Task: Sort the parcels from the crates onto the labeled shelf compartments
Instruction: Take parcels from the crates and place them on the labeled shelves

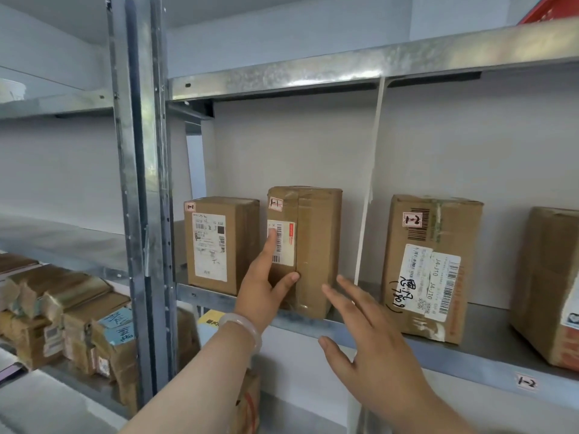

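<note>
Pale grey wall as backdrop. White round container, blurred, at the upper far left. Translucent pale bangle on a wrist, low centre; just left of it, a yellow-topped item, partly hidden. Purple-edged flat object at the lower left.

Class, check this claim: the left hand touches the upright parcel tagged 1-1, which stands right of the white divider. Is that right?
No. The head view shows the parcel that the left hand touches standing left of the white divider, not right.
</note>
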Demonstrator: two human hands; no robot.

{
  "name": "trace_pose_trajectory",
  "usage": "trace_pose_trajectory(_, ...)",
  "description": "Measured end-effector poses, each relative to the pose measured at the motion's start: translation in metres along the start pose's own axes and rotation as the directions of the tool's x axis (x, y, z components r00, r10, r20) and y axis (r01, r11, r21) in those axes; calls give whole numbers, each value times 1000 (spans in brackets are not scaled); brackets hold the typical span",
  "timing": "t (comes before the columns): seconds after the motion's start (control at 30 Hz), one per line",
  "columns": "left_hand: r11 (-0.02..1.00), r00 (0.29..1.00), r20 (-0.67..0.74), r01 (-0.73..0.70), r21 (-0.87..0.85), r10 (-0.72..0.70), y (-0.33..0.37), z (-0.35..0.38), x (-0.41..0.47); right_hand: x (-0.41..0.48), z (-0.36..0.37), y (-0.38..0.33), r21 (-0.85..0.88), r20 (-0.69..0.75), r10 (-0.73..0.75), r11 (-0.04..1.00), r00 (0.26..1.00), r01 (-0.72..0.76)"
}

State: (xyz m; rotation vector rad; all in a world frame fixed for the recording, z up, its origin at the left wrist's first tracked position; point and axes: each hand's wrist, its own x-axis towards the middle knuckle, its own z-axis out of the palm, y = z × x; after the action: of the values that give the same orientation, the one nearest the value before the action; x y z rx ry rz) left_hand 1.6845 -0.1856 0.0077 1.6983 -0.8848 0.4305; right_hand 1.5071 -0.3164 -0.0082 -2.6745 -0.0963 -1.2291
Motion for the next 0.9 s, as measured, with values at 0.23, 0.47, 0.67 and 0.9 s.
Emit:
trace_pose_trajectory(0.23, 999, 998, -56, -9, 34, 11, -2, 12, 2, 5, 10, 4, 24, 1, -32, 999, 999, 32)
trace_pose_trajectory(0.47, 999, 993, -115, -12, 52, 18, 5, 3, -11, 9, 13, -6, 101, -51, -70, 992, 996, 75)
trace_pose_trajectory(0.67, 921, 983, -182, 52, 387, 21, 5, -51, -72, 3, 36, -35, 234, 20, -138, 964, 990, 129)
trace_pose_trajectory(0.9, 643, 928, -369, 309, 701, -44, 27, -125, -220, -32, 91, -105, 468, 193, -413, 836, 890, 286)
